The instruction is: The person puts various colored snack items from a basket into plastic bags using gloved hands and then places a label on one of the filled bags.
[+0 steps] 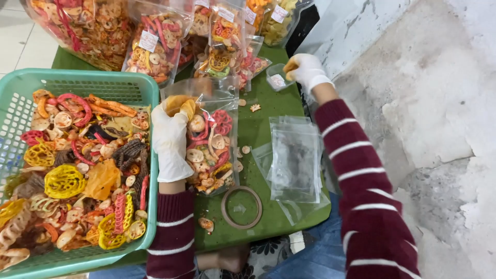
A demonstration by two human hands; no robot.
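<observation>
A tape ring (242, 207) is lying near the table's (263, 124) front edge, empty bags (295, 160) beside it. The left hand (172, 139) is clamping a part-filled chip bag (211, 147) at its mouth beside the basket (93, 85); keeping it upright should prevent spills. The right hand (306, 70), fingers closed on a yellow chip (291, 64), is reaching toward the far edge.

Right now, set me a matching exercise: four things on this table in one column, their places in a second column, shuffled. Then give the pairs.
Things:
1. left hand
2. right hand
3. tape ring
4. green basket

Places:
A. lying on the green cloth near the table's front edge
B. at the small clear tub by the table's far right edge
C. at the table's left, full of mixed coloured chips
D. gripping the top of the clear snack bag

Pairs: 1-D, 2-B, 3-A, 4-C
</observation>
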